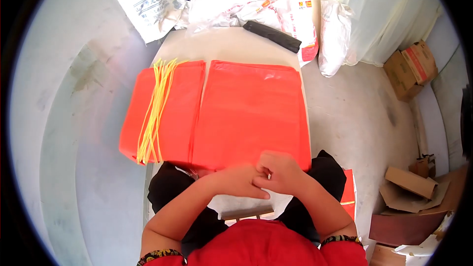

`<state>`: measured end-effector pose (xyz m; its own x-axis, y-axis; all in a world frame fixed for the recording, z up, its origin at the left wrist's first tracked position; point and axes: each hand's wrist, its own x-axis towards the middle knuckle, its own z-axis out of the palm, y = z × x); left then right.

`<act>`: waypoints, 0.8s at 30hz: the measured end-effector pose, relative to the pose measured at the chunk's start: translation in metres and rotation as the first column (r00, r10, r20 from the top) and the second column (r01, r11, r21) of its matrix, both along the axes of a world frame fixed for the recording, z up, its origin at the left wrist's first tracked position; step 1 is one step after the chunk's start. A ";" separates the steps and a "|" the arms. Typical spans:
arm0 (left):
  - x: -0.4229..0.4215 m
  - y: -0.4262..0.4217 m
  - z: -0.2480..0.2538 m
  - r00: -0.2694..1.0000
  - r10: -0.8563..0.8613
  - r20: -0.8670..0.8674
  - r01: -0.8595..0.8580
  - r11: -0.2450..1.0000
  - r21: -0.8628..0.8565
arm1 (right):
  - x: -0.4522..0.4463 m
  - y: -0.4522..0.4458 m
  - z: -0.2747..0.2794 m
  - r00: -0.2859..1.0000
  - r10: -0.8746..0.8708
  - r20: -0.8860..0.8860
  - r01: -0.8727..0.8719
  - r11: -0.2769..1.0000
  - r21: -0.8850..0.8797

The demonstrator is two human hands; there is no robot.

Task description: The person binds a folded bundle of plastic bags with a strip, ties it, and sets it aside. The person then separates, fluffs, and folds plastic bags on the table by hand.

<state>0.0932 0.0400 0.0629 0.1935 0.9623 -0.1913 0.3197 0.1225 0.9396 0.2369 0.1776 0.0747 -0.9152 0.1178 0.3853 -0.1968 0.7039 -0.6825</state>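
My left hand [240, 181] and my right hand [282, 169] meet above my lap, at the near edge of the red sheets. A digit of the left hand stretches toward the right; its other fingers are partly hidden at the right hand. The right hand is curled, its fingertips close to or touching the left; whatever may lie between them cannot be made out. Just beyond them lies a flat stack of red sheets or bags [251, 113]. Beside it on the left is a thicker red stack [180, 103], with a bundle of yellow strings [156, 113] laid lengthwise across it.
The stacks rest on a pale table [217, 44]. Toward its far end are a black roll [272, 36] and white printed sacks [295, 12]. A wrapped white bundle [335, 37] stands to the right. Cardboard boxes [411, 69] and an opened carton [414, 192] sit along the right side.
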 end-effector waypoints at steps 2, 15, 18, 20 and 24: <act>-0.018 0.001 -0.002 0.979 0.033 0.201 -0.034 0.999 0.006 | -0.018 0.002 -0.003 0.999 -0.050 -0.005 0.050 0.998 0.041; -0.033 0.013 -0.065 0.969 0.027 0.245 0.045 0.957 -0.287 | -0.041 0.015 -0.053 0.914 0.136 0.383 0.098 0.840 -0.534; -0.027 0.015 -0.062 0.980 0.130 0.149 -0.102 0.978 -0.180 | -0.040 0.022 -0.051 0.896 0.103 0.432 0.137 0.861 -0.490; -0.034 0.020 -0.056 0.999 0.042 0.024 -0.038 0.988 -0.149 | -0.038 0.027 -0.052 0.907 0.072 0.414 0.089 0.930 -0.357; -0.042 0.018 -0.037 0.920 0.237 -0.312 -0.294 0.945 -0.147 | -0.028 0.045 -0.052 0.842 -0.051 0.537 0.269 0.903 -0.335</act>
<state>0.0509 0.0579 0.0254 -0.1541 0.9115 -0.3814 0.5020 0.4047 0.7644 0.2086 0.2223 0.0222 -0.9193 0.3175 -0.2327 0.3428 0.3552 -0.8696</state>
